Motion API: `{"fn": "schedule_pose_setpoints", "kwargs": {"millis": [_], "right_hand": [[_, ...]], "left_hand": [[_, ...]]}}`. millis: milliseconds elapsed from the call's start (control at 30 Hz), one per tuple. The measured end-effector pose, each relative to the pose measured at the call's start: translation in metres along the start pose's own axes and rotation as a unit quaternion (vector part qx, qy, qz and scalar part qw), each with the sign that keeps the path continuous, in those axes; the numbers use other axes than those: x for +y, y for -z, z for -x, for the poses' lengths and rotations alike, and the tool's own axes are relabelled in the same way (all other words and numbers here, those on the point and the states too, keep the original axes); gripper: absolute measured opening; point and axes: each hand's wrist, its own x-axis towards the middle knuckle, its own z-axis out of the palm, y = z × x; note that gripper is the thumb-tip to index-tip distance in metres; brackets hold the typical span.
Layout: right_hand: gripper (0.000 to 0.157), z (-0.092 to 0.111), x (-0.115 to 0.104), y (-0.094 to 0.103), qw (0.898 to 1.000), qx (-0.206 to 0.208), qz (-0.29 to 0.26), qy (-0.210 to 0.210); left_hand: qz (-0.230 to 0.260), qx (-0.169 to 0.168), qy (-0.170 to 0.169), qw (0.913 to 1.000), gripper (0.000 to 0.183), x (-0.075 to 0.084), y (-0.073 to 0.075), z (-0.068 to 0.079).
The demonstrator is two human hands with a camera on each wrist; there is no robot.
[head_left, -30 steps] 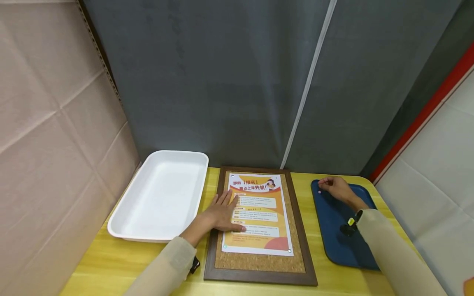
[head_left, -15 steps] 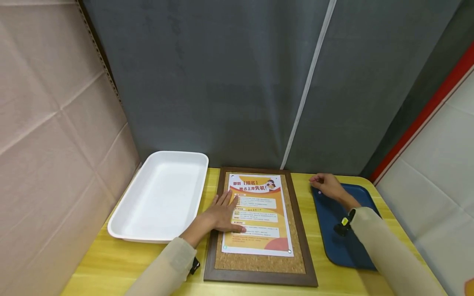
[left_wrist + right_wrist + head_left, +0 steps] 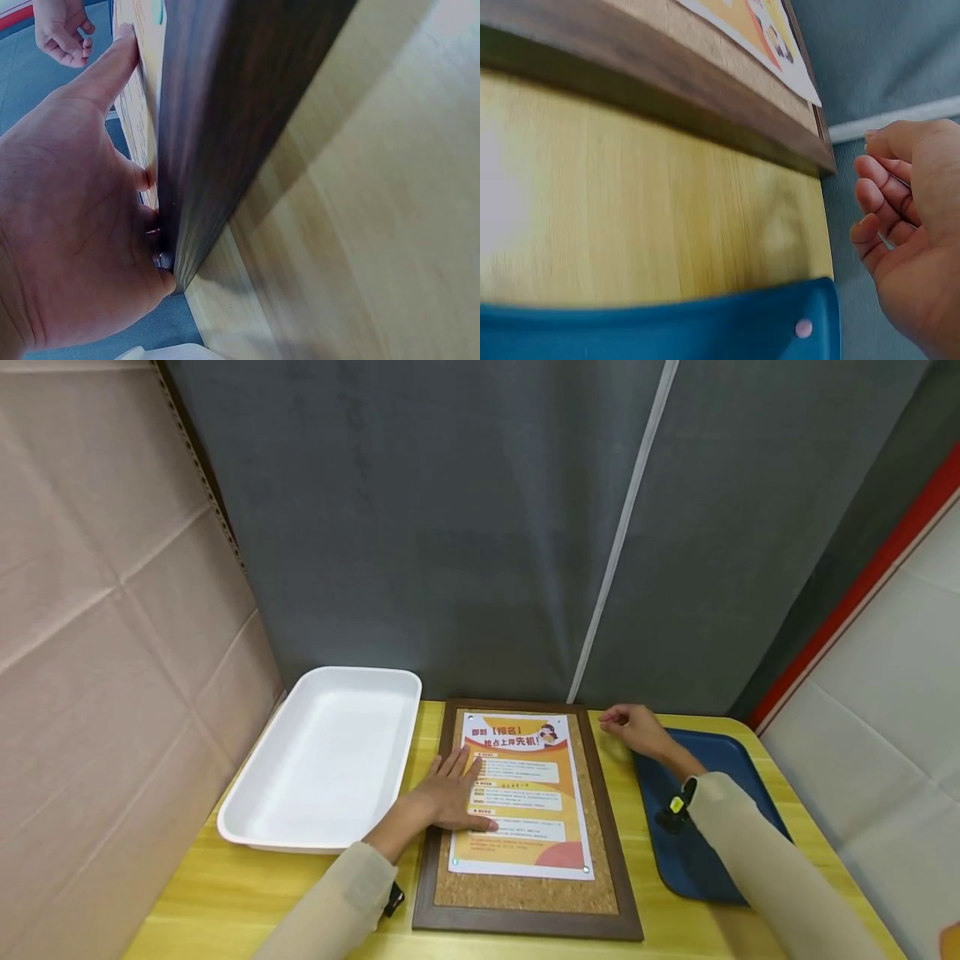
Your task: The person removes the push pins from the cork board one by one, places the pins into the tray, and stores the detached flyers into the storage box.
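An orange and white printed poster (image 3: 528,777) lies on a brown-framed cork board (image 3: 525,893). Small tacks show at several of its corners. My left hand (image 3: 450,797) rests spread on the poster's left side, its thumb pressing the paper; the left wrist view shows it over the wooden frame edge. Between the board and the blue tray, my right hand (image 3: 637,729) hovers with thumb and index finger pinched together. A tiny pale bit at the fingertips (image 3: 870,137) looks like a thumbtack, mostly hidden. Another pink tack (image 3: 803,328) lies in the tray corner.
Left of the board stands a white plastic tray (image 3: 322,837). The blue tray (image 3: 667,860) sits to the right, partly beneath my right forearm. A grey curtain (image 3: 450,568) rises behind the yellow wooden table (image 3: 210,893).
My right hand has moved left from over the blue tray to the gap beside the board, fingers still pinched. My left hand and the poster have stayed in place.
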Motion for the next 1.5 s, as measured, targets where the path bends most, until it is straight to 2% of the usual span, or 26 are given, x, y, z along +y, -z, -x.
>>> {"fn": "schedule_pose_setpoints", "kwargs": {"millis": [533, 867, 1067, 1300, 1500], "right_hand": [[0.018, -0.022, -0.036, -0.035, 0.999, -0.035, -0.015, 0.009], [0.017, -0.040, -0.056, -0.057, 0.997, -0.073, -0.021, 0.017], [0.018, -0.051, -0.067, -0.071, 0.995, -0.087, -0.037, 0.028], [0.016, -0.060, -0.078, -0.093, 0.994, -0.091, -0.042, 0.044], [0.017, -0.068, -0.092, -0.107, 0.994, -0.099, -0.040, 0.027]], "left_hand": [[0.002, 0.006, -0.001, 1.0000, 0.119, -0.002, -0.002, 0.000], [0.010, 0.008, 0.001, 0.9999, 0.119, -0.002, -0.003, -0.001], [0.025, 0.017, -0.009, 0.9995, 0.128, -0.009, -0.013, -0.010], [0.013, 0.011, -0.007, 0.9998, 0.132, -0.018, -0.027, -0.024], [0.012, 0.001, -0.003, 0.9999, 0.128, -0.010, -0.019, -0.017]]}}
